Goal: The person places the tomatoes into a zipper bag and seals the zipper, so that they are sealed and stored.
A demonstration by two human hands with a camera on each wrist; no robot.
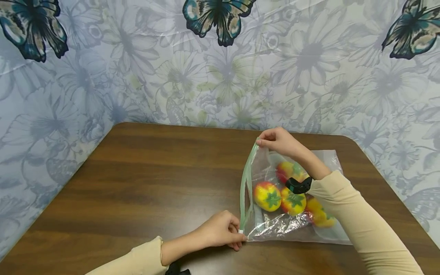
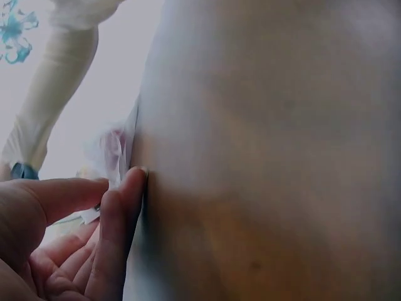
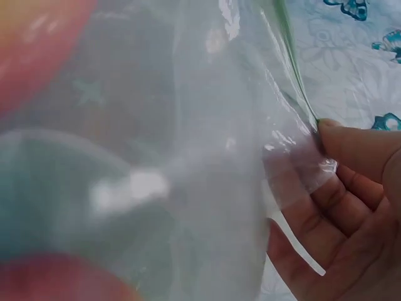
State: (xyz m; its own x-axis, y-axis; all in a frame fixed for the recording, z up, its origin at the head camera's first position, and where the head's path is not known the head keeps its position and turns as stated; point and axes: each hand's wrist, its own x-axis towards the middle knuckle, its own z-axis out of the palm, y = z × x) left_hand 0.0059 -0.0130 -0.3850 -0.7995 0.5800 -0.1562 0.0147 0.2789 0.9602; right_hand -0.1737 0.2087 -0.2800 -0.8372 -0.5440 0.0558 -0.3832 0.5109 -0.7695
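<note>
A clear plastic zip bag (image 1: 275, 229) lies on the right side of the table, its green-edged mouth (image 1: 244, 187) facing left and slightly parted. Inside are several red-and-yellow fruits (image 1: 267, 196) with green star-shaped leafy tops. My left hand (image 1: 221, 231) pinches the near corner of the mouth, beside a small white end piece (image 1: 241, 231). At the far corner, my right hand (image 1: 280, 142) pinches the green edge between thumb and fingers. In the right wrist view, the clear film (image 3: 294, 163) overlaps the fingers of that hand. My right forearm passes over the bag and partly hides the fruits.
The brown wooden table (image 1: 154, 172) extends left of the bag. Behind it hangs a pale floral cloth (image 1: 227, 84) with blue butterflies (image 1: 220, 19). Black wrist straps (image 1: 299, 185) sit on both wrists.
</note>
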